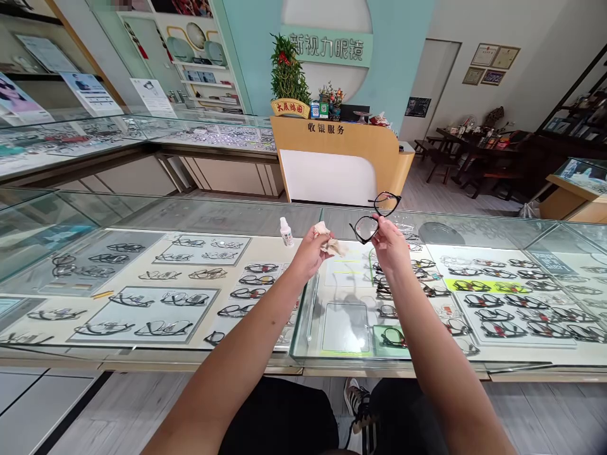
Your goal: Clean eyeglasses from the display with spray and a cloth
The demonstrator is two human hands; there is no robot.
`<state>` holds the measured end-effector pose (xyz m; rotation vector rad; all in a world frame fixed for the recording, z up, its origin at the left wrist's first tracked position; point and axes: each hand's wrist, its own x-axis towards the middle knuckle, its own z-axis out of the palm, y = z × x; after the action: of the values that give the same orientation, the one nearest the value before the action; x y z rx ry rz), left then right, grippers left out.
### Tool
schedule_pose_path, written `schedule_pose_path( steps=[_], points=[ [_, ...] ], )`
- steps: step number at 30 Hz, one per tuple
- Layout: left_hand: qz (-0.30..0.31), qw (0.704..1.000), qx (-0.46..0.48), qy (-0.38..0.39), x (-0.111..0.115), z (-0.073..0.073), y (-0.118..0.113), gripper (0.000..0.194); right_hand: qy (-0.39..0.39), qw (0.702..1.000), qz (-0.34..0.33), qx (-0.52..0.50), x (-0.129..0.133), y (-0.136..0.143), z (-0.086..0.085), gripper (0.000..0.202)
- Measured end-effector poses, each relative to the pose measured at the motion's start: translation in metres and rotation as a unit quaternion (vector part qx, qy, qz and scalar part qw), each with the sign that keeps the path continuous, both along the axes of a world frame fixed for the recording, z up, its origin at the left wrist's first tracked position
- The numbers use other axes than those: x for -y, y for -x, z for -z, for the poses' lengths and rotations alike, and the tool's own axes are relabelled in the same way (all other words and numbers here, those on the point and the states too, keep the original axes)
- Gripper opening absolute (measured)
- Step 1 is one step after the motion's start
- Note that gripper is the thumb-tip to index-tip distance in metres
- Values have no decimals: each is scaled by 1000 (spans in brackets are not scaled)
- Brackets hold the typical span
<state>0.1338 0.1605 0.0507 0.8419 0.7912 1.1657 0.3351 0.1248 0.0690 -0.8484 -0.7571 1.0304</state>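
Observation:
Above the glass display counter (308,366), my right hand (391,243) is closed on a pair of dark-framed glasses (365,229). The glasses are held up at a slant, one lens above the other. My left hand (309,251) is closed on a crumpled pale cloth (333,245), which sticks out past the fingers toward the glasses. Cloth and glasses are apart. Just left of that hand, a small white bottle (286,232) stands upright on the counter's glass top.
Under the glass lie many rows of spectacle frames (502,300), some on pale boards. Across the aisle is a wooden cashier desk (339,140) with a potted plant (288,72) on it. Another glass case (208,134) runs along the left. Wooden furniture (474,148) stands at the back right.

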Motion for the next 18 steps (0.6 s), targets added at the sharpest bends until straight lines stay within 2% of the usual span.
schedule_pose_path(
  steps=[4,8,18],
  points=[
    [12,1000,14,12,1,-2,0,42,-14,1000,-8,-3,4,3,-4,39],
    [24,999,-37,19,2,-6,1,40,-22,999,-23,14,6,5,-6,37],
    [81,996,-46,11,4,-7,2,65,-24,996,-69,59,6,9,0,36]
  ],
)
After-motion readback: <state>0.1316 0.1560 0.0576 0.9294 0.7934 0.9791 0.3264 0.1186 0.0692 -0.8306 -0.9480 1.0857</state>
